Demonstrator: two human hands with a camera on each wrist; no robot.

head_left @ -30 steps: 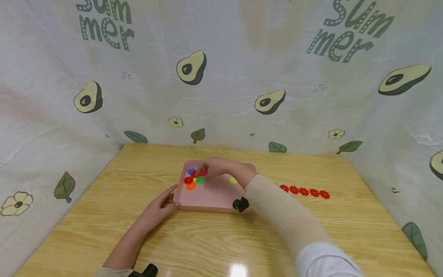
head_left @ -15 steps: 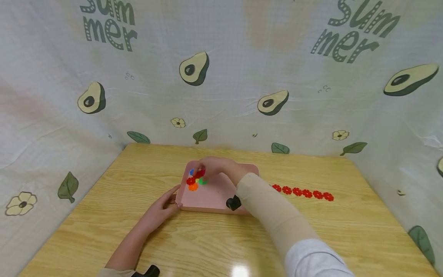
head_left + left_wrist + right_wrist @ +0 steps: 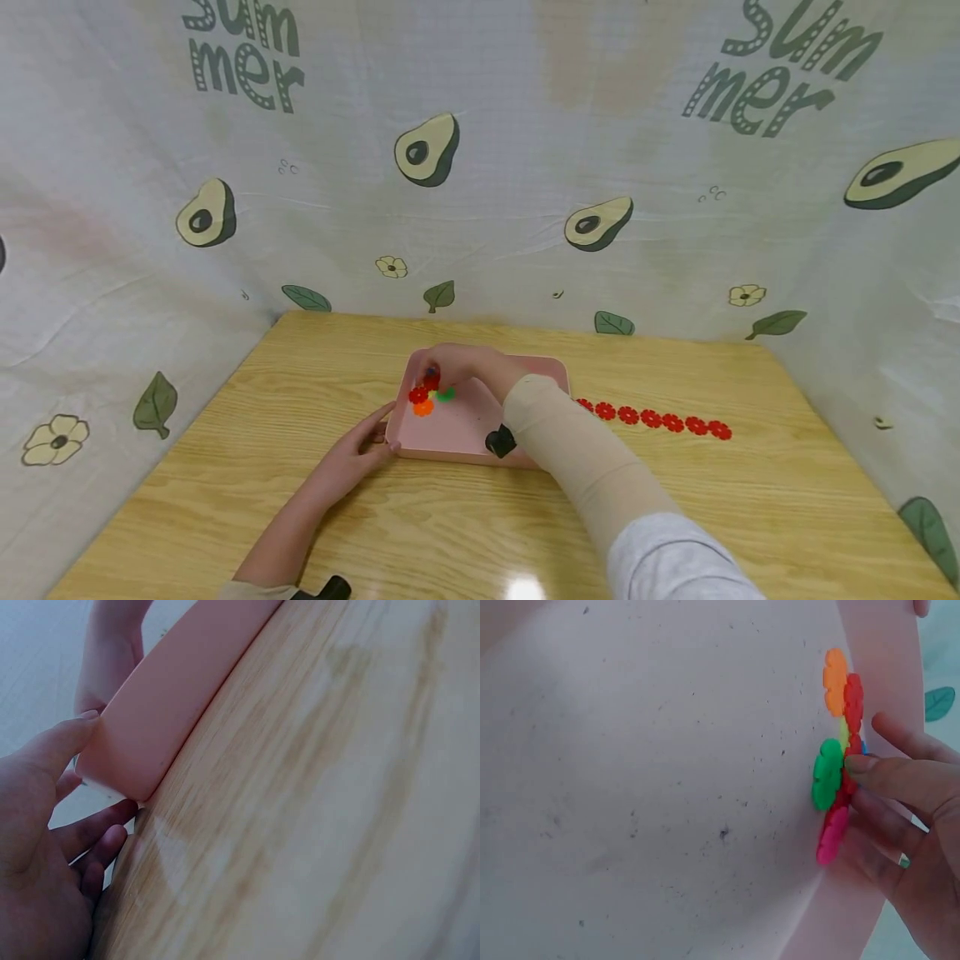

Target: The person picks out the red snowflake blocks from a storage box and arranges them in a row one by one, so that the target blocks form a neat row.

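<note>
In the head view, my left hand (image 3: pixel 348 467) holds the near left corner of a pink tray (image 3: pixel 465 429). Its thumb lies on the rim in the left wrist view, with fingers at the corner's underside. Inside the tray's left end, my right hand (image 3: pixel 461 362) pinches a red flower-shaped plastic piece (image 3: pixel 850 780) between thumb and fingers. Around it in the right wrist view are a green piece (image 3: pixel 827 774), an orange piece (image 3: pixel 835 681), another red piece (image 3: pixel 854 701) and a pink piece (image 3: pixel 832 835). Slivers of yellow and blue pieces show behind them.
A row of several red flower pieces (image 3: pixel 651 418) runs along the wooden table (image 3: pixel 420 533) right of the tray, its left end hidden by my right forearm. A printed cloth (image 3: pixel 495 167) hangs behind and beside the table.
My right hand has shifted slightly left within the tray and closed on a red piece. The forearm now covers the yellow piece seen earlier. The left hand stays on the corner.
</note>
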